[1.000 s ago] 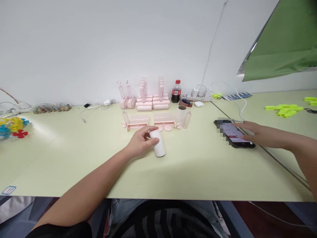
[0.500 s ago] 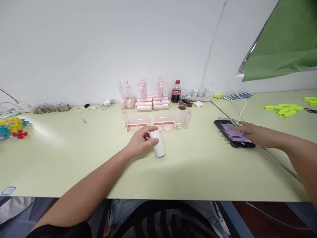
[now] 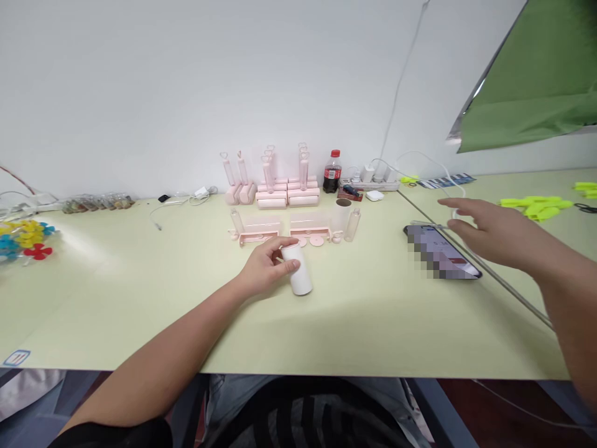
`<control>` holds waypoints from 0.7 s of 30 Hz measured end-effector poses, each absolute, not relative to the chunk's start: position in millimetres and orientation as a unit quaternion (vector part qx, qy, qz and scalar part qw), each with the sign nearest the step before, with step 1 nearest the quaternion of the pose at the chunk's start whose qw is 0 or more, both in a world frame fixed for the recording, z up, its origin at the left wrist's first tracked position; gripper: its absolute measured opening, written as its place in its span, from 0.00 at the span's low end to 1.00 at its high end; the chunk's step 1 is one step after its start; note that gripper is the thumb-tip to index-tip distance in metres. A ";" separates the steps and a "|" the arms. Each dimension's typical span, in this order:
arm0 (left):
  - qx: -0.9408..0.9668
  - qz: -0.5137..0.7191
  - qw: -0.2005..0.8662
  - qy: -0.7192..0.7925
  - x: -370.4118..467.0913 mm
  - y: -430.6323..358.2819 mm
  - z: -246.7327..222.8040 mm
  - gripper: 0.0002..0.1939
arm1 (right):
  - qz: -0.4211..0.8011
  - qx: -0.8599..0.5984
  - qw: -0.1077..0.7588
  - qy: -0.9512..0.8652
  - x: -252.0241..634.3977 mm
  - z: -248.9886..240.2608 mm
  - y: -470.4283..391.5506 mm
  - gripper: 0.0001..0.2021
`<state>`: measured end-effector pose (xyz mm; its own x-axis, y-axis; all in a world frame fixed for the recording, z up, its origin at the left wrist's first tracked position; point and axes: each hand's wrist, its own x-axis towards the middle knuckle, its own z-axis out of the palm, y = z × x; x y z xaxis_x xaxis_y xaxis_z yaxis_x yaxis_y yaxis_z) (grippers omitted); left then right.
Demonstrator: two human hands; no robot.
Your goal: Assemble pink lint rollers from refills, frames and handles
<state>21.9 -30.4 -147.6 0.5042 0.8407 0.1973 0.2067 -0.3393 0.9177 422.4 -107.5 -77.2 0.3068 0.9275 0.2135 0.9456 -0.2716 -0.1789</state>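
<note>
My left hand (image 3: 267,267) is closed around the upper part of a white roll (image 3: 300,280), which lies on the table close to its middle. Above and to the right of a smartphone (image 3: 443,252), my right hand (image 3: 489,233) is raised with its fingers apart and nothing in it. Part of the phone's screen is blurred out. Just behind the roll are two pink open cases (image 3: 310,233), pink discs (image 3: 316,241), clear tubes (image 3: 353,225) and an upright white roll with a brown core (image 3: 342,216).
Several pink assembled pieces (image 3: 303,198) stand against the wall, beside a cola bottle (image 3: 332,172). Farther right is a power strip (image 3: 373,185) with cables. Yellow-green plastic parts (image 3: 536,206) lie at right, colourful pinwheel pieces (image 3: 30,236) at left.
My right hand has lifted off the phone's screen and moved up and to the right. The picture on the screen has changed. My left hand and the roll stay in place.
</note>
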 end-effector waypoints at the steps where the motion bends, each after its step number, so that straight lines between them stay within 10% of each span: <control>1: 0.740 0.349 0.453 0.354 21.9 -30.5 -147.8 0.25 | -0.030 -0.791 0.160 -0.589 409.3 -72.5 -108.3 0.26; 12: 0.595 0.414 0.595 0.347 27.9 -31.6 -135.8 0.30 | 0.173 -0.480 0.134 -0.849 260.6 -98.4 -102.9 0.38; 21: 0.515 0.399 0.661 0.372 31.3 -28.8 -137.9 0.25 | 0.196 -0.454 0.289 -0.820 226.5 -105.4 -77.5 0.19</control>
